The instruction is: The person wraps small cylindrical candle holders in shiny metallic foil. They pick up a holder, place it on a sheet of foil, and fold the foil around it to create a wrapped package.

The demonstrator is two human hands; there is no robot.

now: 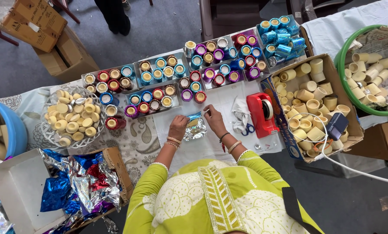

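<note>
Two hands work at the middle of the desk [228, 102], over a white sheet; the left hand [179, 127] lies curled on a small cup wrapped in silver foil [195, 128], pressing the left edge of the foil; the right hand [213, 120] rests on the right side of the same foil, its fingers pinched on a small white strip [206, 111] at the far edge. The wrapped cup sits near the person, between both hands, touching each. Just right of the right hand lie crumpled white bits and blue-handled scissors [247, 129]; beyond them stands a red tape dispenser [262, 114]. Farther away, shallow trays [138, 66] hold rows of cups wrapped in red, blue, purple and gold foil. At the left a wire basket [48, 132] is heaped with plain cream cups; at the right a cardboard box [332, 69] and a green tub [342, 82] hold more plain cups. Near left, an open box [16, 190] holds loose blue, red and silver foil sheets.
</note>
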